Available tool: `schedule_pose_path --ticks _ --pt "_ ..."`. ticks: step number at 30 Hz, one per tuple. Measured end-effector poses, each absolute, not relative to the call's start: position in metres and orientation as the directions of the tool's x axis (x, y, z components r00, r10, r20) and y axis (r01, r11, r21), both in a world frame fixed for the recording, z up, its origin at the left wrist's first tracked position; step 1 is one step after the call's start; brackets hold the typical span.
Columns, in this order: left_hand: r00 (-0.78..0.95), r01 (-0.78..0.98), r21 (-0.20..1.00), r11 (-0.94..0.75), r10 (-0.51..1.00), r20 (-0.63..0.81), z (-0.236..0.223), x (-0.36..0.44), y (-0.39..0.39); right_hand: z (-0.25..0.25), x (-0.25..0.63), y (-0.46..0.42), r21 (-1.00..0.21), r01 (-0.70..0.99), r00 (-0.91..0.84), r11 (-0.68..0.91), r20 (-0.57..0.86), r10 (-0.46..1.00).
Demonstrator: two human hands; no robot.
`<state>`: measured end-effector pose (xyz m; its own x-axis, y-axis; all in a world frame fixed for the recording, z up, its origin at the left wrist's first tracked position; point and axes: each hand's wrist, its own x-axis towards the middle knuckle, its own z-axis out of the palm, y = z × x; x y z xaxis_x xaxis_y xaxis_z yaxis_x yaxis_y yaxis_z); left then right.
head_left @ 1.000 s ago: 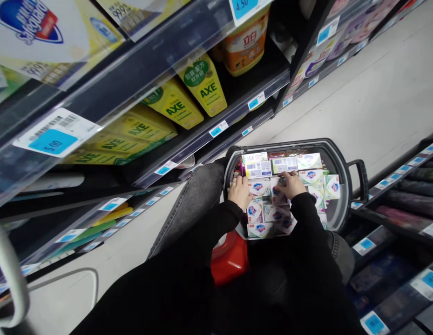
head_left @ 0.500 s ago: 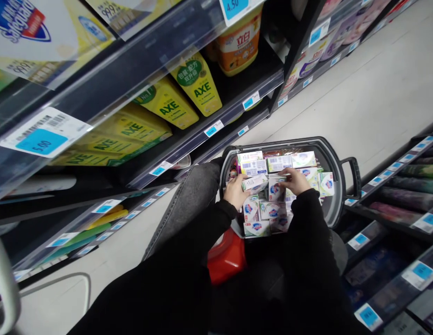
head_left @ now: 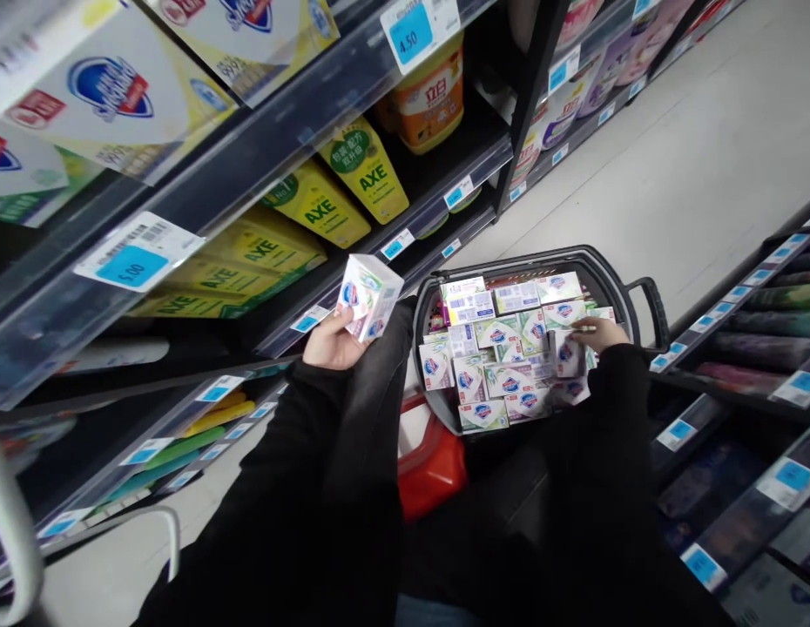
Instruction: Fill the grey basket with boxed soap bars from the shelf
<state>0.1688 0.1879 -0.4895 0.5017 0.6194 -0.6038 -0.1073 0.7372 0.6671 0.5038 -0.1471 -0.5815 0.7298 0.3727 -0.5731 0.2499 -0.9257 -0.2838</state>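
My left hand (head_left: 336, 341) is raised left of the basket, by the shelf edge, with its fingers closed on a white soap box (head_left: 369, 296); whether a second box is pressed against it I cannot tell. Over the right part of the black basket (head_left: 591, 254), my right hand (head_left: 599, 333) pinches another soap box (head_left: 565, 354), tilted above the others. Several more soap boxes (head_left: 499, 333), white with blue-and-red logos, fill the basket in uneven rows.
Shelves on the left carry large Safeguard packs (head_left: 111, 91), yellow AXE bottles (head_left: 327, 205) and an orange tub (head_left: 435, 100). Price tags (head_left: 134, 252) line the shelf edges. A red object (head_left: 431, 470) sits below the basket. Another shelf (head_left: 738, 383) stands on the right.
My left hand has lifted out of the basket and moved left with a soap box. My right hand has shifted right within the basket, holding a box. The view has turned slightly.
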Motion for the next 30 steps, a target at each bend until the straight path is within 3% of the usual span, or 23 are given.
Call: schedule_pose_path --ticks 2,4,6,7,13,22,28,30 --pt "0.502 -0.173 0.608 0.775 0.601 -0.622 -0.493 0.164 0.185 -0.58 0.488 -0.126 -0.261 0.364 0.798 -0.894 -0.409 0.444" --pt "0.504 -0.24 0.567 0.788 0.6 -0.621 -0.497 0.165 0.183 -0.58 0.464 -0.095 -0.36 0.453 0.778 -0.816 -0.288 0.559" --pt "0.495 -0.301 0.539 0.787 0.612 -0.617 -0.499 0.167 0.183 -0.581 0.433 -0.06 -0.487 0.462 0.708 -0.741 -0.301 0.639" --pt "0.491 -0.325 0.528 0.784 0.617 -0.615 -0.499 0.168 0.184 -0.582 0.417 -0.043 -0.494 0.445 0.694 -0.747 -0.336 0.637" --pt "0.543 -0.258 0.497 0.828 0.55 -0.634 -0.504 0.166 0.185 -0.591 0.352 0.019 -0.18 0.36 0.832 -0.915 -0.383 0.402" --pt "0.582 -0.229 0.459 0.858 0.499 -0.643 -0.497 0.171 0.183 -0.57 0.33 0.033 -0.125 0.309 0.833 -0.943 -0.443 0.332" --pt "0.6 -0.241 0.427 0.872 0.479 -0.641 -0.502 0.169 0.184 -0.541 0.383 -0.042 0.075 0.093 0.909 -0.993 -0.414 0.054" --pt "0.612 -0.253 0.41 0.876 0.473 -0.634 -0.503 0.169 0.184 -0.538 0.395 -0.06 0.129 0.089 0.922 -0.988 -0.385 0.032"
